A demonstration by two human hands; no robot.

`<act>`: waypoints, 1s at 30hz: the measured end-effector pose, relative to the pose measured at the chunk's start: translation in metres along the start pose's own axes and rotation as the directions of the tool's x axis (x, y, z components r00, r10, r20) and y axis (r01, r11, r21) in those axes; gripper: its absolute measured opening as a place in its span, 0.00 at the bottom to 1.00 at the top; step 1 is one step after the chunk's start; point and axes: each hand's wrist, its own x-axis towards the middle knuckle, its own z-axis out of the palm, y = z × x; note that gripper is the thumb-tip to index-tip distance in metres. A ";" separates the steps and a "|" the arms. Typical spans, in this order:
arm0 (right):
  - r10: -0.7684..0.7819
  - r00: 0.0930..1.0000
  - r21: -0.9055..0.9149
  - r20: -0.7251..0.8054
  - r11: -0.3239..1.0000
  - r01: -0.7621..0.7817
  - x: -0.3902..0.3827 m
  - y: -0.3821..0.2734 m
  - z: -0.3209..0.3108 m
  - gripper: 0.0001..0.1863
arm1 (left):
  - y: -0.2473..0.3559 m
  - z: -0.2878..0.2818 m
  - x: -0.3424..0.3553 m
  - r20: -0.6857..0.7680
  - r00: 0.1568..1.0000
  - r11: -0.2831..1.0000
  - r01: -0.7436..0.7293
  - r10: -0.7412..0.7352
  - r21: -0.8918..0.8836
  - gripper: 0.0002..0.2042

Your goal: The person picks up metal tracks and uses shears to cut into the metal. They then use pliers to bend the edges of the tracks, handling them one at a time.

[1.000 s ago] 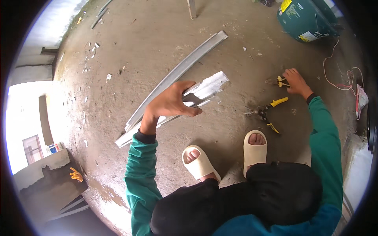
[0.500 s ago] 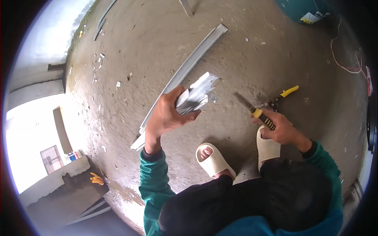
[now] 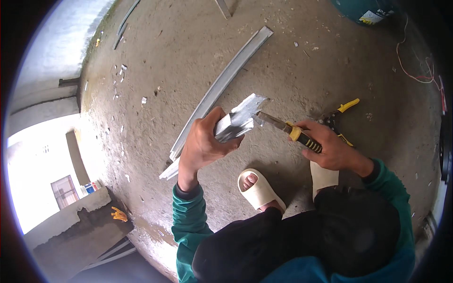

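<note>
My left hand (image 3: 204,140) is closed around a short, silvery piece of thin metal channel (image 3: 238,118), held up off the floor, its far end jagged and bent. From the right, my right hand (image 3: 325,145) grips a bladed tool with a black-and-yellow handle (image 3: 306,140). Its narrow metal blade points left, with the tip at the ragged end of the channel; whether the two touch, I cannot tell. Whether the tool is a knife or a chisel is unclear. Beyond my right hand, yellow-handled snips (image 3: 330,120) lie on the floor, partly covered by that hand.
A long metal channel (image 3: 222,85) lies slantwise on the concrete floor behind my left hand. My feet in cream slippers (image 3: 258,191) are below. Metal scraps (image 3: 144,100) dot the left side. A green bucket-like container (image 3: 361,10) and a thin cable (image 3: 415,75) are at far right.
My right hand has moved left and slightly up, bringing the blade tip to the metal channel's jagged end. My left hand has shifted slightly right, still gripping the channel.
</note>
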 end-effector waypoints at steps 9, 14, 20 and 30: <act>0.004 0.999 -0.047 0.039 0.999 -0.002 -0.002 -0.009 -0.008 0.16 | -0.003 0.006 -0.004 0.012 1.000 0.998 -0.024 0.024 0.051 0.15; 0.002 0.909 0.395 0.418 0.900 -0.183 0.003 0.016 -0.012 0.13 | -0.015 0.001 -0.014 0.054 0.994 0.995 -0.093 0.091 0.037 0.16; 0.010 0.854 0.490 0.521 0.815 -0.309 -0.004 0.008 -0.002 0.08 | -0.010 -0.008 -0.009 0.220 0.974 0.992 -0.032 0.059 -0.122 0.18; 0.139 0.860 0.296 0.492 0.902 -0.315 -0.028 0.030 0.014 0.13 | -0.047 -0.004 -0.015 0.041 0.997 0.998 0.061 -0.062 0.027 0.18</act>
